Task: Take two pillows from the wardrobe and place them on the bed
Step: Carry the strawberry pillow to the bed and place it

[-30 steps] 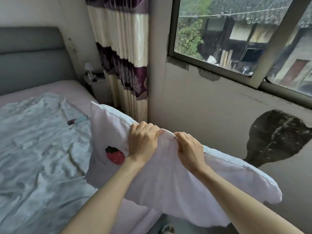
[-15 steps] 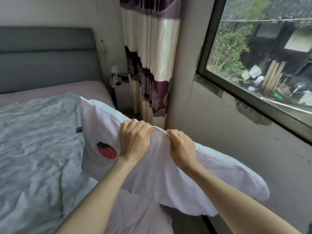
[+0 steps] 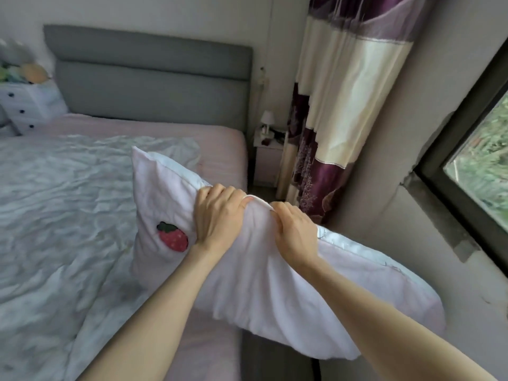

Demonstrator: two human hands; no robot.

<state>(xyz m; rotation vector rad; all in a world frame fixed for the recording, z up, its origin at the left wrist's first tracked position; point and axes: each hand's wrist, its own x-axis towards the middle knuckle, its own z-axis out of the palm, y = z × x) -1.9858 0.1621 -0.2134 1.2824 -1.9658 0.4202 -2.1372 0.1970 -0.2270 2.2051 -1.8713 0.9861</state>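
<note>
Hands: left (image 3: 220,215), right (image 3: 295,232) grip pillow (image 3: 247,284) top; fingertips hidden, second pillow possibly behind.

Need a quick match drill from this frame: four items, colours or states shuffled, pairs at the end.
Column 1:
1. pillow
2. headboard
3. curtain
4. strawberry patch

Column 2:
A. red
B. grey
C. gripped by left hand and right hand
D. cream and purple bands

Pairs: 1-C, 2-B, 3-D, 4-A
</note>
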